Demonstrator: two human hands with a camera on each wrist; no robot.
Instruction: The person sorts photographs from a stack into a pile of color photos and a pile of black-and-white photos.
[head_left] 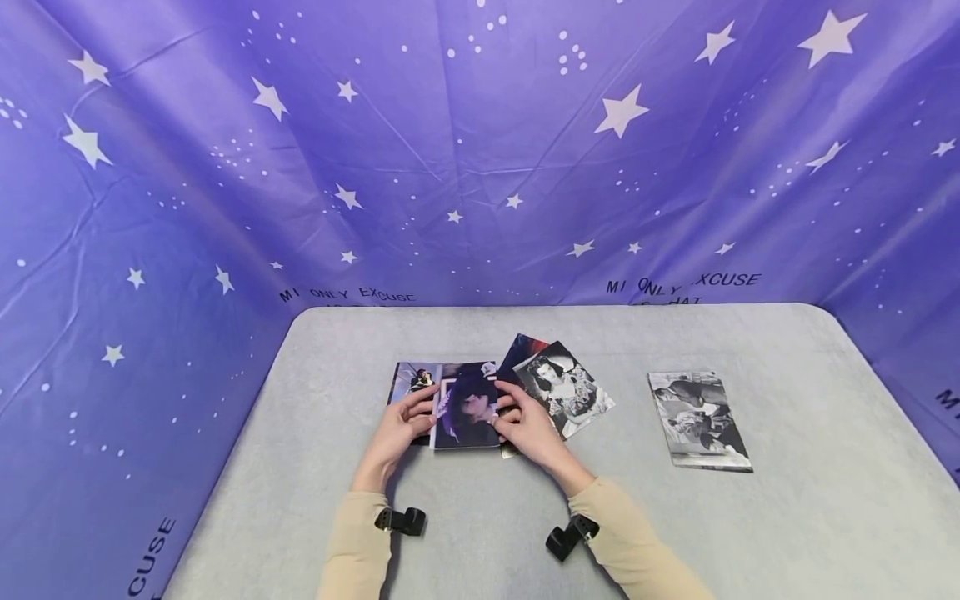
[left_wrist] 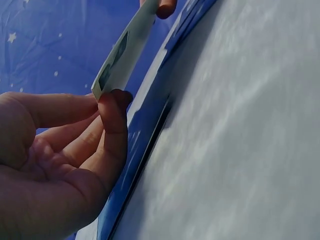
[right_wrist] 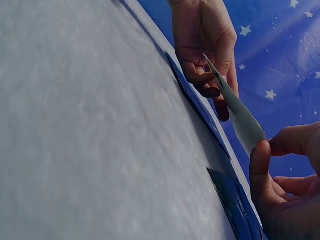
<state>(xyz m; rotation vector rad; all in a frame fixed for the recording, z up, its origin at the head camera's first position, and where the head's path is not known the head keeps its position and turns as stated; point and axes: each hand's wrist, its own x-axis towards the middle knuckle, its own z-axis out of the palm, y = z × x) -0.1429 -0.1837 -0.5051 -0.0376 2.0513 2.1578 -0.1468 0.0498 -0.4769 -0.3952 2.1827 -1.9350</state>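
A dark purple photo card, printed with a person's head, is held up between both hands above the table. My left hand pinches its left edge; the left wrist view shows thumb and finger at a corner of its pale back. On the opposite edge my right hand pinches it between thumb and finger, seen in the right wrist view at the card's near end. Behind the left fingers lies another colour card, partly covered. A black-and-white photo card lies beside the right hand, overlapping a dark red-and-blue one.
Farther right on the grey table lies a small stack of cards with a black-and-white photo on top. A purple star-printed cloth hangs behind the table and along its sides. Each wrist wears a black camera strap.
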